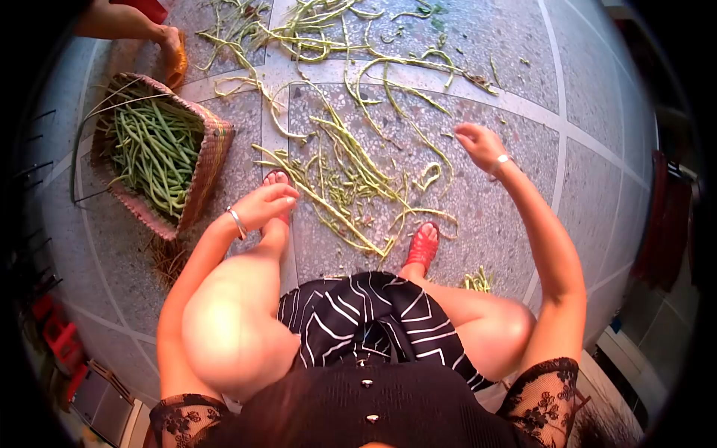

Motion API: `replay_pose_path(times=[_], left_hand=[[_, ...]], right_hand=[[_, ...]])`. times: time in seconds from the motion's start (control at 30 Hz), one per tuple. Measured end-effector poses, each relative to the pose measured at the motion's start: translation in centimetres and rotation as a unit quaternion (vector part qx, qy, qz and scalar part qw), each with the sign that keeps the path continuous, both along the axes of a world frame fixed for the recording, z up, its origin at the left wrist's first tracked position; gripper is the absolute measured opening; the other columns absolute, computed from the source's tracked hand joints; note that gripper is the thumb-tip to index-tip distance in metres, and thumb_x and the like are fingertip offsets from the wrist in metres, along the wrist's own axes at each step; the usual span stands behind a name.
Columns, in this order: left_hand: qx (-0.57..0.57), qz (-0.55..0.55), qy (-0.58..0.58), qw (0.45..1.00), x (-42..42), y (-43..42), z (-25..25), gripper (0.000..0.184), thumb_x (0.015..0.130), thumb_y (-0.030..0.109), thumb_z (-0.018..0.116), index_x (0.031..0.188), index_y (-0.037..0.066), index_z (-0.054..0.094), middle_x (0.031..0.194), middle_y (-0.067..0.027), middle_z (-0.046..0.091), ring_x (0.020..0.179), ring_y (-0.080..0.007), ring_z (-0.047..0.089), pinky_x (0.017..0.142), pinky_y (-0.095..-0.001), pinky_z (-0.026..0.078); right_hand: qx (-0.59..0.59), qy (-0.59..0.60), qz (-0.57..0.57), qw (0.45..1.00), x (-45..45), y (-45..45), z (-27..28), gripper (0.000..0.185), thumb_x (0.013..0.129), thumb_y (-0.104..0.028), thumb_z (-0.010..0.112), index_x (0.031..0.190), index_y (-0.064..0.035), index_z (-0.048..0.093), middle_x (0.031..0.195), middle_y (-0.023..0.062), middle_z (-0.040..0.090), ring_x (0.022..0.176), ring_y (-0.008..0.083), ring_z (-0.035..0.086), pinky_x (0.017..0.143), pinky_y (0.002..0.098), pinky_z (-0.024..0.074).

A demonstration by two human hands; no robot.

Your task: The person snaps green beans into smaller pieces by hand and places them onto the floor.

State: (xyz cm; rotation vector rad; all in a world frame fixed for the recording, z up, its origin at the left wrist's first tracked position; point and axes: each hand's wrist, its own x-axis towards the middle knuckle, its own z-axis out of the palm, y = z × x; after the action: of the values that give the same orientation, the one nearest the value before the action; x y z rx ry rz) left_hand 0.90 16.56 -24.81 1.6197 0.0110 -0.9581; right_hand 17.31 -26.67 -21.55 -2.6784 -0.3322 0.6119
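Observation:
My left hand (267, 207) hovers by my left knee, above my sandalled foot. Its fingers stretch loosely to the right, and nothing shows in them. Out to the right, my right hand (480, 145) is raised over the floor with loosely bent fingers slightly apart; I see nothing held. Long yellowish-green yardlong beans (358, 153) lie between my hands, with short broken bean pieces (351, 190) among them. To the left of my left hand, a tilted woven basket (216, 142) holds many green beans (153, 149).
More long beans (314, 33) are strewn across the speckled tile floor (515, 97) farther ahead. Another person's foot in a yellow shoe (177, 60) is beyond the basket. My red sandal (423, 248) stands near the bean pieces. A small bean pile (476, 281) lies by my right leg.

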Motion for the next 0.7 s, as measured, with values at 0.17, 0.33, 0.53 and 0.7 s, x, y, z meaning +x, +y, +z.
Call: replay_pose_path(times=[0.17, 0.33, 0.53, 0.7], left_hand=[[-0.028, 0.039, 0.034, 0.998, 1.8, 0.7, -0.6, 0.028, 0.089, 0.018, 0.049, 0.109, -0.001, 0.053, 0.100, -0.0079, 0.058, 0.096, -0.0147, 0.054, 0.086, -0.0274, 0.042], [-0.078, 0.097, 0.098, 0.987, 3.5, 0.8, -0.8, 0.028, 0.090, 0.015, 0.047, 0.112, -0.002, 0.052, 0.103, -0.0085, 0.057, 0.101, -0.0153, 0.053, 0.089, -0.0276, 0.041], [-0.070, 0.131, 0.129, 0.980, 4.4, 0.8, -0.9, 0.026, 0.089, 0.013, 0.046, 0.111, -0.002, 0.051, 0.104, -0.0082, 0.056, 0.100, -0.0148, 0.052, 0.089, -0.0290, 0.041], [-0.072, 0.139, 0.115, 0.981, 4.8, 0.4, -1.0, 0.026, 0.091, 0.015, 0.046, 0.110, -0.002, 0.052, 0.102, -0.0066, 0.055, 0.100, -0.0146, 0.053, 0.088, -0.0276, 0.041]], right_hand=[[-0.044, -0.046, 0.022, 0.998, 8.5, 7.5, -8.5, 0.029, 0.082, -0.021, 0.053, 0.109, -0.0112, 0.057, 0.108, 0.0150, 0.057, 0.100, 0.0316, 0.054, 0.086, 0.0392, 0.0425], [-0.030, -0.079, -0.044, 0.995, 14.8, 11.6, -14.0, 0.027, 0.083, -0.023, 0.050, 0.108, -0.0146, 0.057, 0.107, 0.0127, 0.057, 0.101, 0.0310, 0.053, 0.086, 0.0394, 0.0423], [-0.123, -0.060, -0.064, 0.989, 15.2, 14.7, -14.8, 0.025, 0.082, -0.023, 0.050, 0.104, -0.0119, 0.057, 0.105, 0.0147, 0.055, 0.098, 0.0331, 0.055, 0.082, 0.0422, 0.0445], [-0.144, 0.020, -0.008, 0.989, 10.8, 14.6, -14.6, 0.020, 0.079, -0.023, 0.052, 0.092, -0.0077, 0.057, 0.097, 0.0177, 0.057, 0.091, 0.0352, 0.056, 0.077, 0.0440, 0.0462]])
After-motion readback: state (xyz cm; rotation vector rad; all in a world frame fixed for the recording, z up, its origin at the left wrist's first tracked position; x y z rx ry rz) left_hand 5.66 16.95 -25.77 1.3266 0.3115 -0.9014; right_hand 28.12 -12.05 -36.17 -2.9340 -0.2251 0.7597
